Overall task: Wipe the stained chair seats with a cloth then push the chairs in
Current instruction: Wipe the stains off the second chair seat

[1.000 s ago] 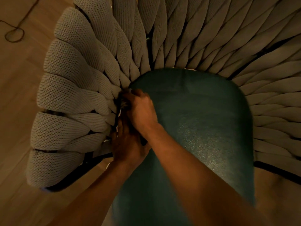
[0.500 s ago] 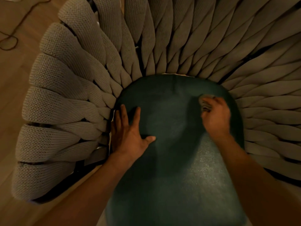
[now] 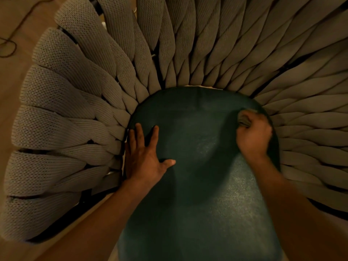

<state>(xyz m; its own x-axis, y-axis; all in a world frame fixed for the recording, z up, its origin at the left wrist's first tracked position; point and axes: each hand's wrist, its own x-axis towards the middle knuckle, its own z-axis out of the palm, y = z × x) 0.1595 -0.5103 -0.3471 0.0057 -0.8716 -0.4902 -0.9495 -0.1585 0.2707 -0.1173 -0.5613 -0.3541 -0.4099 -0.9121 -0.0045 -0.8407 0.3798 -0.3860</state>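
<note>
I look straight down on a chair with a dark green seat (image 3: pixel 197 194). My left hand (image 3: pixel 144 157) lies flat on the seat's left edge, fingers straight and spread. My right hand (image 3: pixel 254 137) is at the seat's back right corner, fingers curled round a small bunched grey cloth (image 3: pixel 244 118) that it presses onto the seat. Most of the cloth is hidden under that hand.
A fan of thick grey woven bands (image 3: pixel 79 102) forms the chair's back and sides around the seat. Wooden floor (image 3: pixel 11 72) shows at the left, with a dark cord (image 3: pixel 9 48) lying on it.
My right hand with the cloth swept from the seat's left edge across to its back right corner. My left hand flattened on the left edge and stayed there.
</note>
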